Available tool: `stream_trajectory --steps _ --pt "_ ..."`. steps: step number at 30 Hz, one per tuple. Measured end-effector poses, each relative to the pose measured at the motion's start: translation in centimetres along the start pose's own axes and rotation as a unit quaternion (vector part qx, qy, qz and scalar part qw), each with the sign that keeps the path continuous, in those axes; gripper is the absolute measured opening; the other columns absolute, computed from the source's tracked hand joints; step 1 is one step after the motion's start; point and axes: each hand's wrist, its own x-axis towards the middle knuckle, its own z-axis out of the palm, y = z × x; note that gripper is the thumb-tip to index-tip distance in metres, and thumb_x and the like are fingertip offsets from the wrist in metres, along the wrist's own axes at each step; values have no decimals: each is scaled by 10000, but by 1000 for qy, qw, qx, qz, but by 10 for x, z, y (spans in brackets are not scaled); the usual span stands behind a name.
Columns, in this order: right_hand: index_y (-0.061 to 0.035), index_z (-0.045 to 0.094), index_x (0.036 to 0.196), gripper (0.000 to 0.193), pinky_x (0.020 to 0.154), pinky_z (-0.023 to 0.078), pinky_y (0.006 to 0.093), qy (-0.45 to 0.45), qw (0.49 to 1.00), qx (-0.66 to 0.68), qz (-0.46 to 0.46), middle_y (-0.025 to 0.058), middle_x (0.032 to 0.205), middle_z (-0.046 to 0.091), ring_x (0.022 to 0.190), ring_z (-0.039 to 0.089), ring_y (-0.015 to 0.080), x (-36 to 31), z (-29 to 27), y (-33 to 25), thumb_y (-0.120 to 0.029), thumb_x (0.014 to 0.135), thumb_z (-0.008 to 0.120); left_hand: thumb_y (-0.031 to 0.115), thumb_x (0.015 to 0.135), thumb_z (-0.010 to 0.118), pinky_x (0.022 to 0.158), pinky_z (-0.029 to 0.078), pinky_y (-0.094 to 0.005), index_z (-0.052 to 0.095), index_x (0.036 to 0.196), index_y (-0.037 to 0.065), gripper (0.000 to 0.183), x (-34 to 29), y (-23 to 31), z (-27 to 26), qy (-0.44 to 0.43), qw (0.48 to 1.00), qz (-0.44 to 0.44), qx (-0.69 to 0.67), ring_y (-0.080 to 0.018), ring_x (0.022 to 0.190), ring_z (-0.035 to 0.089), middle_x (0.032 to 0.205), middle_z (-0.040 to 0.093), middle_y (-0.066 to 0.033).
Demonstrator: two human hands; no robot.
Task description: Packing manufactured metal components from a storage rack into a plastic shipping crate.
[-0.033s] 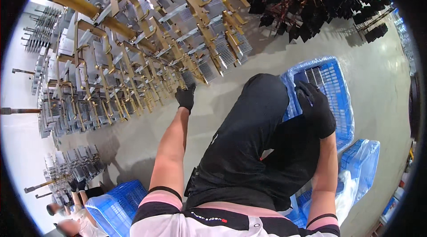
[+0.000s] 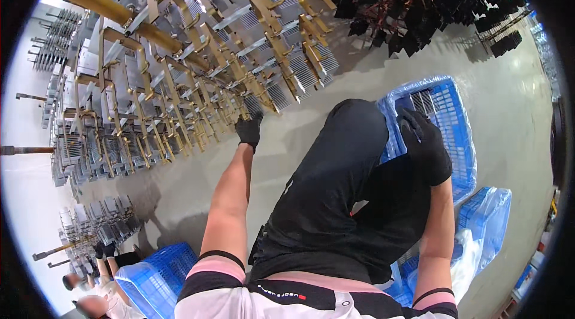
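Observation:
My left hand, in a black glove, reaches to the lower edge of a big hanging rack. Its fingers are closed around a small finned metal heat sink among the brass-coloured hooks; the fingertips are partly hidden there. Also gloved in black, my right hand is over a blue plastic crate lined with clear film. Bent fingers grip the near edge of a silver finned heat sink at the crate's far end. The thumb side shows, but the palm is hidden.
The hanging rack of grey finned parts fills the upper left. Black parts hang at the upper right. Another blue crate and white plastic film lie by my right arm. At lower left, another person works beside a blue crate.

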Motion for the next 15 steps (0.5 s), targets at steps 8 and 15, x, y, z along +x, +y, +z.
stream_trajectory --steps 8,15 --pt "-7 633 1238 305 975 487 394 15 999 -28 -3 227 1224 650 1155 624 369 -1 -3 11 -121 956 602 330 842 754 815 532 -462 666 1130 34 422 -5 32 25 -26 999 -4 24 -367 979 673 1080 714 -174" --pt "-1 634 1229 302 954 496 391 15 1000 -8 -16 226 1209 655 1132 636 363 5 4 7 -111 948 613 191 890 695 595 453 -403 645 972 27 190 7 -16 47 -46 798 -271 -537 -251 662 560 767 646 -59"
